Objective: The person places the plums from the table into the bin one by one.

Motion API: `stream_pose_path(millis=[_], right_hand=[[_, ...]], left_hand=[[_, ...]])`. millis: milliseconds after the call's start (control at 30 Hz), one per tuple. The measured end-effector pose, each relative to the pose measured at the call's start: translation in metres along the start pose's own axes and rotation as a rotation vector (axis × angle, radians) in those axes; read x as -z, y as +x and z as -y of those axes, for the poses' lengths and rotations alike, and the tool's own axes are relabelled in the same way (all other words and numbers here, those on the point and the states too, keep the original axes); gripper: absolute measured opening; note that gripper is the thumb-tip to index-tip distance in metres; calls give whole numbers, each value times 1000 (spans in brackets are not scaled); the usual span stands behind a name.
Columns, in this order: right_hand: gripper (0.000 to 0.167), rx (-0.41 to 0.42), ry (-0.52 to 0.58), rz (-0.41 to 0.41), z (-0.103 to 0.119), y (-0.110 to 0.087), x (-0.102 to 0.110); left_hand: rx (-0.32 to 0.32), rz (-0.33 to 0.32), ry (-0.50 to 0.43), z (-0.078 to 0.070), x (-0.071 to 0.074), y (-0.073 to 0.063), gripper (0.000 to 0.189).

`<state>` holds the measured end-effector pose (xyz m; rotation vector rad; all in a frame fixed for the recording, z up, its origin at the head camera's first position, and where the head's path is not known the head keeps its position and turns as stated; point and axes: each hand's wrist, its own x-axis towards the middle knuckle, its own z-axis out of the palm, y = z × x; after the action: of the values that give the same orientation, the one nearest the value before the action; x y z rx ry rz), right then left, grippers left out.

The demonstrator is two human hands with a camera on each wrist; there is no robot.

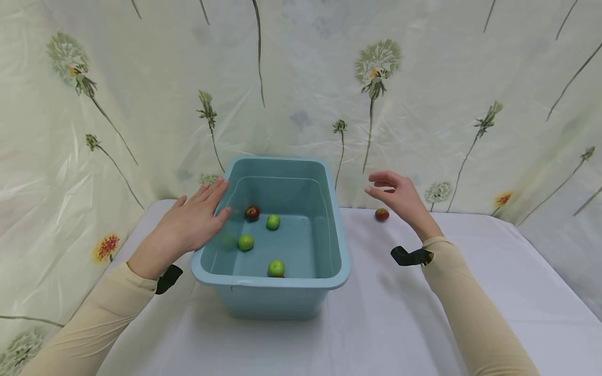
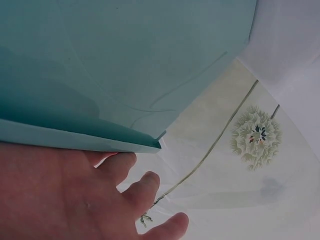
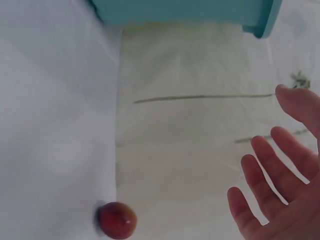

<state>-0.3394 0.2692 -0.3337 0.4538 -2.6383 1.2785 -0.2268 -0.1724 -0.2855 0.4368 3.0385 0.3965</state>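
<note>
A blue-green plastic tub (image 1: 338,250) stands on the white-covered table. Inside it lie three small round green fruits (image 1: 245,242) and a dark red one (image 1: 252,213); a sliver of red shows beneath the nearest green fruit, mostly hidden by the front rim. My left hand (image 1: 195,216) rests on the tub's left rim, fingers stretched out. To the right of the tub, my right hand (image 1: 397,196) is in the air with loosely bent fingers and holds nothing. Beneath it, apart from the fingers, a small red fruit (image 1: 382,214) sits on the table; the right wrist view shows this fruit (image 3: 116,220) too.
A floral plastic sheet (image 1: 301,78) hangs behind the table. White cloth (image 1: 385,329) covers the tabletop. Dark straps (image 1: 411,256) circle both wrists over beige sleeves.
</note>
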Motion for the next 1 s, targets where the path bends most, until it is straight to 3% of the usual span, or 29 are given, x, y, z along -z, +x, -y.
stream_pose_path(millis=[500,1000], right_hand=[[57,-160,-53,37,-49,-3,4],[52,-221,-94,103,-77,-8,3]], left_hand=[[1,-14,8,1,-1,1,64],[5,-6,-3,1,-1,0,64]])
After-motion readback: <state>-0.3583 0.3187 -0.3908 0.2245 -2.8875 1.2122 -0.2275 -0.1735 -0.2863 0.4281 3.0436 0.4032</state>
